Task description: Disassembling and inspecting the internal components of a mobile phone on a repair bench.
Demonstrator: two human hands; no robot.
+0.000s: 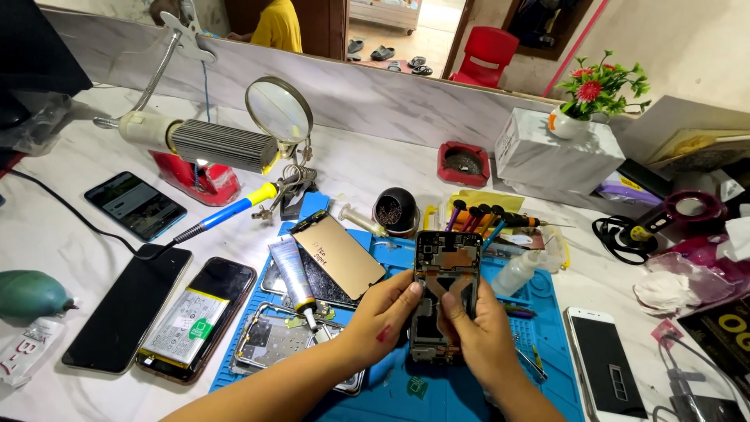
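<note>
Opened phone [447,291], back cover off, boards and black frame exposed, held upright over the blue work mat [469,391] near its centre. Left hand [384,312] grips the left edge, fingers curled together and clamped on the frame, thumb pressing onto the inner face. Right hand [476,324] clamps the right edge likewise, thumb laid across the middle of the internals. Judgement: the work in hand looks like pressing or seating a part inside the frame; it goes best with both edges supported evenly, thumb pressure kept light and flat, and the exposed flex strips not bent. Just left of the phone: a tan screen panel [340,254] lying tilted, and a grey-white glue tube [294,273] with a dark nozzle over a bare metal frame [269,344]. Packages and labels: a white rectangular box [551,156] at the back right, a flower vase on top; a battery [186,324] with white and green label inside an open phone at lower left; a clear sachet [23,355] with red lettering at the far left edge; a black pack with yellow print [723,332] at far right, partly cut off
</note>
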